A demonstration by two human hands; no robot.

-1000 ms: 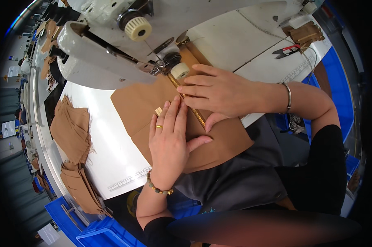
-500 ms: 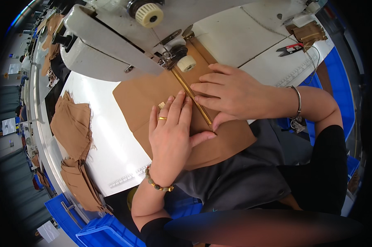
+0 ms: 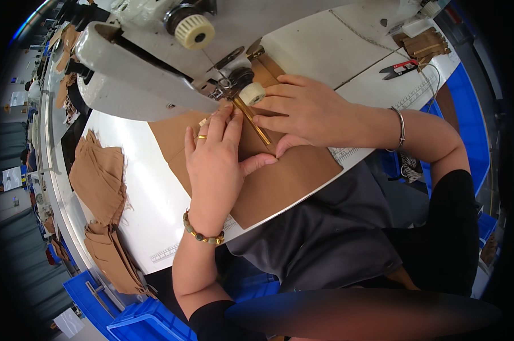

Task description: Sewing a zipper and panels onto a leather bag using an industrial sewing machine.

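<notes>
A brown fabric piece point(image 3: 291, 182) lies beneath the white sewing machine point(image 3: 132, 68), with a gold zipper point(image 3: 256, 125) running diagonally across it up to the presser area. My left hand point(image 3: 214, 165) is open on the fabric left of the zipper, fingertips close below the presser area, thumb stretched toward the zipper's lower end. My right hand point(image 3: 308, 113) is open on the fabric right of the zipper, fingers spread and lying along it, thumb near the left thumb. The needle tip and the fabric under the machine are partly hidden.
Brown cloth pieces point(image 3: 98, 182) are stacked on the white table point(image 3: 149, 216) at left. Red-handled snips point(image 3: 399, 69) and a brown bundle point(image 3: 425, 45) lie at upper right. Blue bins point(image 3: 137, 318) stand below the table and at right. Other workstations show along the far left.
The fabric and zipper have moved up toward the needle, with both my hands moving along. The table's front edge now shows below the fabric.
</notes>
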